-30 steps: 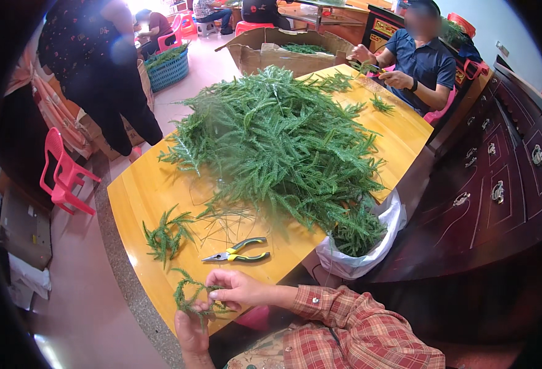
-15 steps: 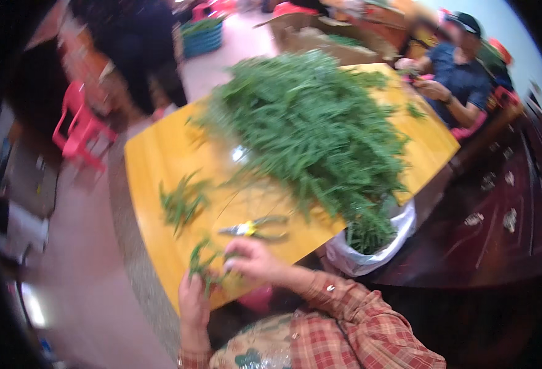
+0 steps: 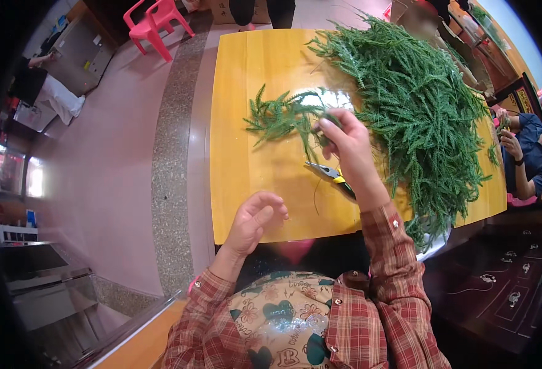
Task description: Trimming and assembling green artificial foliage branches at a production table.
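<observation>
My right hand [image 3: 349, 140] is closed on a feathery green sprig [image 3: 308, 128], held above the yellow table [image 3: 237, 178]. The sprig is blurred, and its held end is hidden by my fingers. Beyond it, a small pile of similar sprigs [image 3: 266, 117] lies on the table. My left hand [image 3: 255, 221] hovers over the near edge, its fingers loosely curved and apart from the thumb, with nothing in it. Long-nose pliers [image 3: 327, 171] with yellow and black handles lie under my right wrist, which covers part of them. A big heap of green sprigs [image 3: 415, 104] fills the table's right side.
Some of the heap hangs over the near right edge by a white bag [image 3: 438, 240]. A co-worker [image 3: 532, 150] in dark blue sits at the right, hands raised. Another person's legs [image 3: 261, 11] stand beyond the far edge. A pink plastic chair [image 3: 154, 27] is at the far left.
My view has swung, so the table now sits further right and higher. My left hand, earlier at a sprig together with my right, is now empty. The right has moved forward toward the small pile.
</observation>
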`<state>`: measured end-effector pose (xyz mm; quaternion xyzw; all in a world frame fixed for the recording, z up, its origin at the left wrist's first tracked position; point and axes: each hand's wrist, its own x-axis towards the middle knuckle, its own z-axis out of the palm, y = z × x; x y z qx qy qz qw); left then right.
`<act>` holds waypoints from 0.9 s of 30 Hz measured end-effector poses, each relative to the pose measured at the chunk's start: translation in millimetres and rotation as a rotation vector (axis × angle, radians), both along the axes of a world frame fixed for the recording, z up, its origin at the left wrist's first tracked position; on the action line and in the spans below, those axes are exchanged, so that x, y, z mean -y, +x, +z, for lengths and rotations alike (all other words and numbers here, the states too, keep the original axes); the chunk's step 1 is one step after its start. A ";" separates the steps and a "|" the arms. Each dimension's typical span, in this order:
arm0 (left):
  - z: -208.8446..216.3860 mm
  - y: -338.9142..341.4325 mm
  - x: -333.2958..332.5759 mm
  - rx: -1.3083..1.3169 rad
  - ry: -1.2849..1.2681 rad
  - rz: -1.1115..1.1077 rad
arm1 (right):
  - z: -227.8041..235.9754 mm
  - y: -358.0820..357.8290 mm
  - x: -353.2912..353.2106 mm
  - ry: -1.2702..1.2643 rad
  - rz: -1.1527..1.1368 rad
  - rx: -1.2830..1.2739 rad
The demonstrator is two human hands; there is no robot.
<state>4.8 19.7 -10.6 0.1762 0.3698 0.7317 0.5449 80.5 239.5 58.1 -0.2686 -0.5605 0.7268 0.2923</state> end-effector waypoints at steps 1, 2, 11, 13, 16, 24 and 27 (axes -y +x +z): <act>-2.1 -1.3 1.0 -0.018 -0.001 0.010 | -4.2 -8.2 -4.7 -0.037 0.023 -0.014; -4.2 -2.6 1.7 -0.035 -0.002 0.021 | -9.7 -15.8 -9.5 -0.073 0.047 -0.027; -4.3 -8.6 7.0 -0.104 0.007 0.008 | -23.5 -43.0 -13.7 1.324 -0.208 0.670; -2.7 -8.3 6.3 -0.089 0.013 -0.003 | -23.7 -48.4 -18.1 1.334 -0.180 0.644; -0.9 -6.8 5.9 -0.069 0.024 -0.030 | -25.7 -63.3 -25.2 1.349 -0.135 0.585; 0.5 -1.4 7.4 -0.048 -0.007 -0.127 | -41.0 -94.5 -21.9 1.296 0.067 0.869; 1.6 -0.7 7.6 -0.038 -0.004 -0.141 | -39.2 -96.7 -21.6 1.180 0.062 0.891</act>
